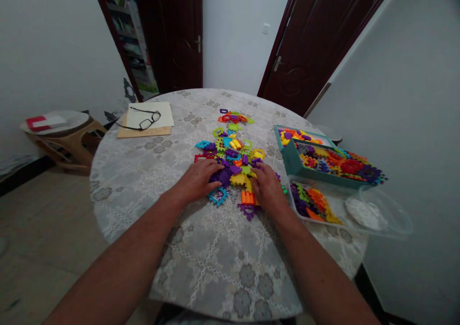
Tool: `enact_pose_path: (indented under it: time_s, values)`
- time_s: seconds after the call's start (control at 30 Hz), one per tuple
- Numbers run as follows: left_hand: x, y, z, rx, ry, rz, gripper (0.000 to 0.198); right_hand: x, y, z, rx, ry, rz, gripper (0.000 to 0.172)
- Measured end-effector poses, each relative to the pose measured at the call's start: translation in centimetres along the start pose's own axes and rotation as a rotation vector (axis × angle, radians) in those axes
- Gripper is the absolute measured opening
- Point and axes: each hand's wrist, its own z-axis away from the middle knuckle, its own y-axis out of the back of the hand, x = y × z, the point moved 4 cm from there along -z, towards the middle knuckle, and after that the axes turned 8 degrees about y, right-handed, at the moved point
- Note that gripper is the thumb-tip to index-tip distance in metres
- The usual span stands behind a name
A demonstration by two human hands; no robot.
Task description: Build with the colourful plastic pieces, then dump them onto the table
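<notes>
A loose pile of toothed plastic building pieces (237, 155) in purple, yellow, green, blue and orange lies on the table. My left hand (197, 181) rests at the pile's left side, thumb and fingers apart around the edge of some purple pieces (224, 175). On the right side, my right hand (268, 187) lies over the pile with its fingers spread, touching pieces by a yellow one (248, 185). Nearest me are a blue piece (218, 196), an orange piece (247, 198) and a purple piece (247, 211). Pieces beneath both hands are partly hidden.
At the right stand a teal box (302, 164) heaped with pieces, its lid (278, 135) behind, and a clear plastic tub (338, 219) with more pieces. Black-framed glasses (145, 123) lie on paper (167, 114) at the left. The round table (215, 258) wears a patterned cloth.
</notes>
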Motion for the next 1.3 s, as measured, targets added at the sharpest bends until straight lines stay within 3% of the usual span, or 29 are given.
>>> enact_pose_path:
  time_s: [0.17,0.37,0.53,0.67,0.83,0.93,1.3]
  values:
    - [0.1,0.1,-0.1,0.013,-0.01,0.027,0.046,-1.9,0.6,0.6,-0.105,0.092,0.009,0.036]
    - [1.1,0.2,-0.2,0.059,-0.06,0.033,0.037,-3.0,0.2,0.6,-0.202,0.086,0.073,0.032]
    - [1.7,-0.4,-0.5,0.088,-0.021,0.066,0.036,-2.1,-0.4,0.1,-0.161,0.068,0.035,0.023]
    - [2.4,0.3,-0.4,0.126,0.008,0.172,0.027,-1.9,0.4,0.2,-0.021,0.022,-0.078,0.026]
    - [3.2,1.1,-0.2,0.125,-0.035,0.278,0.018,-3.4,0.4,0.6,-0.074,0.114,-0.304,0.046]
    - [3.6,1.0,-0.1,0.069,-0.069,0.308,0.019,-4.0,0.0,0.7,-0.102,0.089,-0.335,0.049]
    - [4.5,1.0,0.3,-0.001,-0.124,0.361,0.043,-4.9,0.2,0.6,-0.067,-0.044,-0.516,0.03]
